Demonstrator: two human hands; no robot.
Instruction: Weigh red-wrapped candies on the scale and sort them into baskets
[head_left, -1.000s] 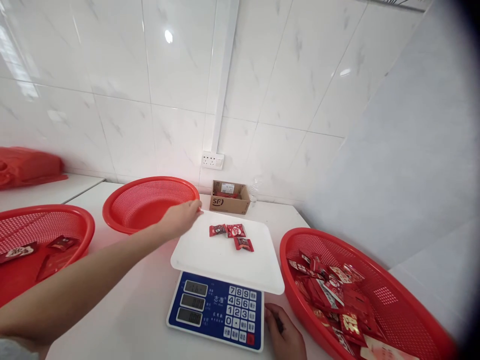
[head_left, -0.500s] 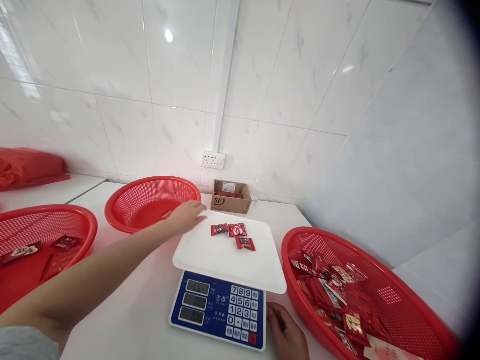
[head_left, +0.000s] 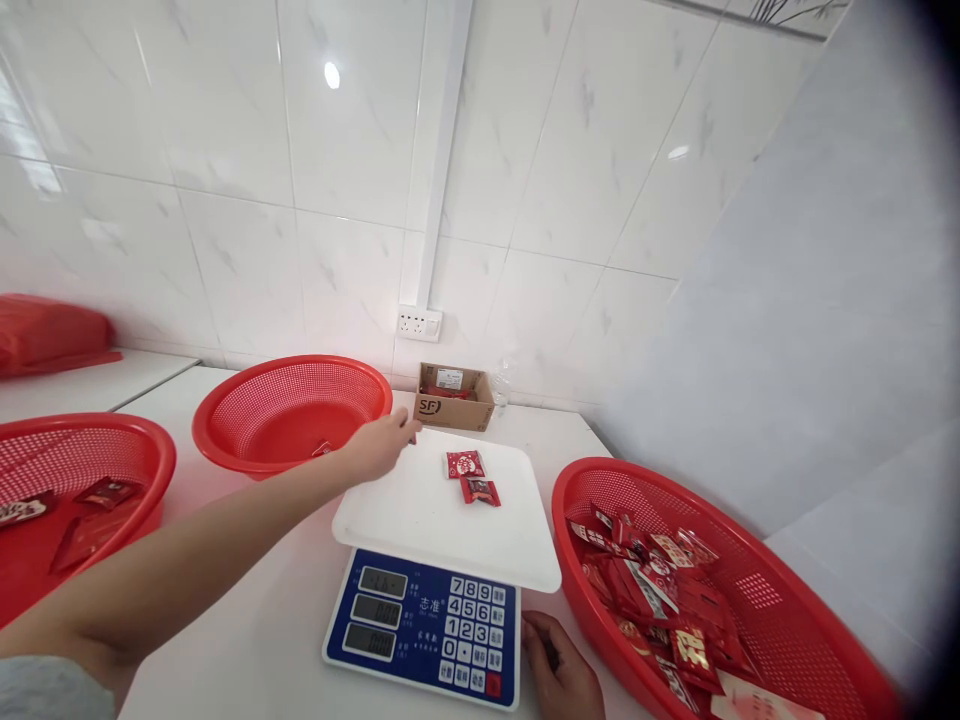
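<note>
My left hand [head_left: 379,445] is closed at the far left corner of the scale's white pan [head_left: 420,520]. A bit of a small red snack packet shows at its fingertips; the fingers cover most of it. Two more packets lie on the pan: a red one with a white print [head_left: 466,464] and a darker-centred one [head_left: 480,491] just in front. Beside the right edge of the blue digital scale [head_left: 427,625], my right hand [head_left: 566,670] rests low, loosely curled with a gap between thumb and fingers. Nothing shows in it.
A red basket [head_left: 817,610] of many red packets stands at right. Behind my left arm is another red basket [head_left: 225,410] with a packet inside, and a third basket [head_left: 161,455] sits at left. A cardboard box [head_left: 469,414] stands near the tiled wall.
The leftmost of the three packets has left its place on the pan; my left hand has closed, with red at its fingertips. The view has shifted slightly; my right hand stays beside the scale.
</note>
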